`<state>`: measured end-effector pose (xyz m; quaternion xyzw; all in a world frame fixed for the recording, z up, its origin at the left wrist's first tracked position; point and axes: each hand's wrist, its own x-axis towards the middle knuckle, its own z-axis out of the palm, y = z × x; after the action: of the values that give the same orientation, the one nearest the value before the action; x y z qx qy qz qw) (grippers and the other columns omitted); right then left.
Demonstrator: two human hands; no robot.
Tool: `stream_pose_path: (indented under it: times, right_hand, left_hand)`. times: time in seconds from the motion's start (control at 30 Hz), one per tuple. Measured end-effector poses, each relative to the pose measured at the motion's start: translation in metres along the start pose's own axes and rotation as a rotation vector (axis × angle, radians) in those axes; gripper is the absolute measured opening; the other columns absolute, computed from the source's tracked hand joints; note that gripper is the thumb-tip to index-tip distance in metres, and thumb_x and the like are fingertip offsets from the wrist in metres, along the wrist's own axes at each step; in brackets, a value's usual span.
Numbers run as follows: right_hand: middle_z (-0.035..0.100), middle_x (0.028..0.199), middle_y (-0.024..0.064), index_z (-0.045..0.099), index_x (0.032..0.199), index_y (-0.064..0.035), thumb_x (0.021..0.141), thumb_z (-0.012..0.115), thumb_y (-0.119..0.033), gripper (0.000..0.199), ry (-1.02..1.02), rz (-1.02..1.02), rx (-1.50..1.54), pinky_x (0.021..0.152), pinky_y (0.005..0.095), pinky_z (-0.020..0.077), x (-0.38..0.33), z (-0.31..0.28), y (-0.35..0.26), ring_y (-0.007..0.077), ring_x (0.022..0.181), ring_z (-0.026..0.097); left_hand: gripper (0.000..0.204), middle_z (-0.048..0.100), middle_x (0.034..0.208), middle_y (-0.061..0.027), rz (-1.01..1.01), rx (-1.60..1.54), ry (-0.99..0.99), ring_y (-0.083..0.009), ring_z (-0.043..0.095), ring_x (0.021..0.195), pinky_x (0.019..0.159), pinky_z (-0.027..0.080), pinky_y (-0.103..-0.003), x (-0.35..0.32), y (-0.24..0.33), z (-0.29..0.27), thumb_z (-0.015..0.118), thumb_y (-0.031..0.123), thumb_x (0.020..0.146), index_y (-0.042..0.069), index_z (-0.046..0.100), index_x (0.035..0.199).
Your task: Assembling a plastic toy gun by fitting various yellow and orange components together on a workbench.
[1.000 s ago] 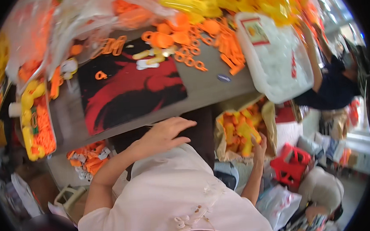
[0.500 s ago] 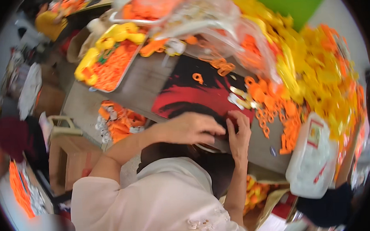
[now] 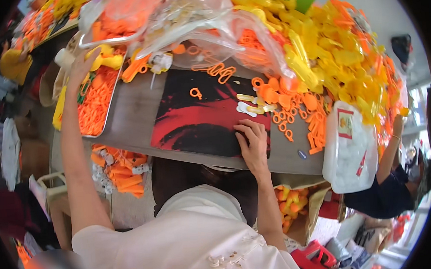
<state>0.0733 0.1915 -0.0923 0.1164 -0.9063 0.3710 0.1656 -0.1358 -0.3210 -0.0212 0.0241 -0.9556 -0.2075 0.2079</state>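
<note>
My left arm stretches to the far left, and my left hand (image 3: 79, 69) is over a white-rimmed tray (image 3: 109, 107). Its fingers look apart, beside yellow plastic pieces (image 3: 106, 58) at the tray's far end; the fingertips show poorly. Small orange plastic parts (image 3: 97, 104) fill the tray. My right hand (image 3: 253, 143) rests on the black and red mat (image 3: 190, 121), fingers loosely bent and thumb apart, with nothing visible in it. Just beyond its fingertips are small white and yellow pieces (image 3: 250, 106). One orange ring-shaped part (image 3: 195, 93) lies alone on the mat.
Orange rings and links (image 3: 285, 113) are spread right of the mat. Behind them rises a big yellow heap (image 3: 339, 58), beside clear plastic bags (image 3: 189, 22). A translucent box (image 3: 349, 148) stands at the right edge. Another person's arm (image 3: 390, 146) is at far right.
My hands were together at the mat's near edge. The left has swung out to the tray; the right has moved slightly left onto the mat. The view has shifted too.
</note>
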Motion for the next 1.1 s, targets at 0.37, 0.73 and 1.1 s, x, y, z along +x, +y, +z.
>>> stream_pose_path:
  times: [0.37,0.73,1.1]
  right_hand:
    - [0.062,0.109,0.0052,0.067,0.098,-0.0055,0.080,0.067,-0.003,0.018,0.052,0.013,-0.003,0.088,0.0383,0.0432,-0.004,-0.004,0.003,0.0269,0.102,0.054]
    - [0.064,0.089,0.0063,0.067,0.100,-0.0022,0.089,0.060,0.002,0.014,0.376,0.255,0.279,0.071,0.0252,0.0474,-0.014,-0.059,0.031,0.0126,0.079,0.060]
    - [0.064,0.087,-0.0001,0.066,0.101,-0.0012,0.092,0.060,-0.003,0.011,0.514,0.451,0.189,0.073,0.0214,0.0456,-0.055,-0.087,0.051,0.0071,0.079,0.057]
  left_hand:
    - [0.045,0.066,0.110,-0.0222,0.187,0.139,0.096,-0.0350,0.062,0.106,0.090,0.046,-0.040,0.007,0.024,0.031,0.061,0.035,0.089,0.000,0.062,0.118]
    - [0.035,0.064,0.118,-0.0106,0.042,-0.271,0.361,-0.0159,0.061,0.105,0.090,0.048,-0.029,-0.055,0.064,-0.063,0.056,0.023,0.097,0.002,0.059,0.124]
    - [0.033,0.061,0.122,-0.0112,0.206,-0.934,-0.533,-0.0200,0.057,0.113,0.099,0.043,-0.032,-0.186,0.234,0.064,0.062,0.006,0.086,0.001,0.061,0.119]
